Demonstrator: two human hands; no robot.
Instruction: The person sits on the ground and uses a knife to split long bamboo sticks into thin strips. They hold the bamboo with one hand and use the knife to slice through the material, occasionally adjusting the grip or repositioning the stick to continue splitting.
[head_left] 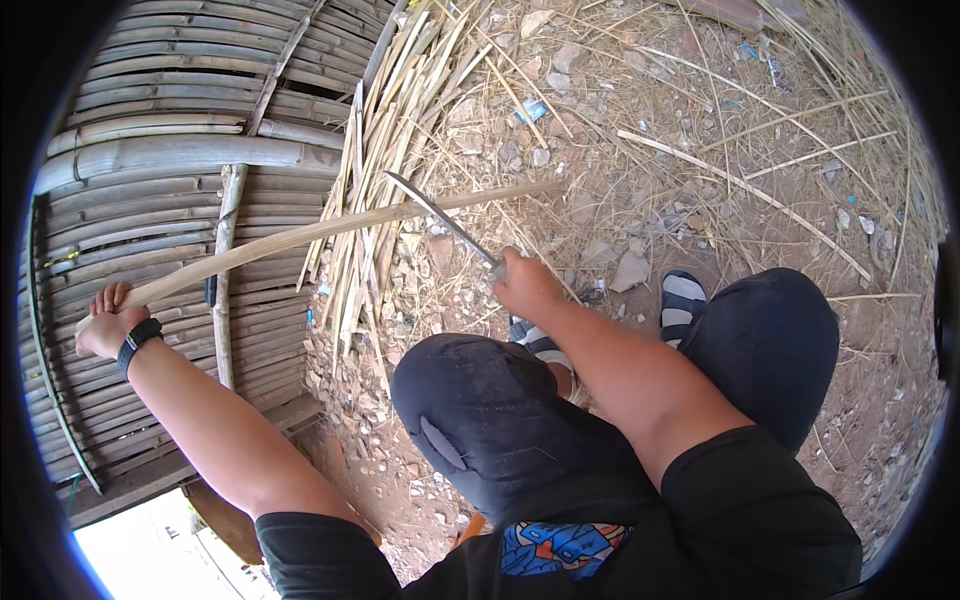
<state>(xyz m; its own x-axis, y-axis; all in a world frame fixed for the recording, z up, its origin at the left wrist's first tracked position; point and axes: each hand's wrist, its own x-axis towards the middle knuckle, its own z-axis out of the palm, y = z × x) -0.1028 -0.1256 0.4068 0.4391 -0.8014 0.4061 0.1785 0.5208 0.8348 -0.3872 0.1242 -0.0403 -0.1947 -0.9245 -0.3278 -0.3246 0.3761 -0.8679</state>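
Note:
My left hand (113, 322), with a dark band at the wrist, is closed around the near end of a long pale bamboo strip (290, 236). From there the strip runs up and to the right, its far end low over the littered ground. My right hand (527, 287) grips the handle of a long knife (445, 219). The blade points up and to the left, and its outer part crosses the strip in view. Whether the blade touches the strip, I cannot tell.
A slatted bamboo wall (150, 215) stands on the left. Beside it lies a pile of split bamboo strips (385, 160). Stones, straw and loose strips (750, 185) cover the dirt ahead. My bent knees (490, 410) and sandalled feet (683, 300) are below my right arm.

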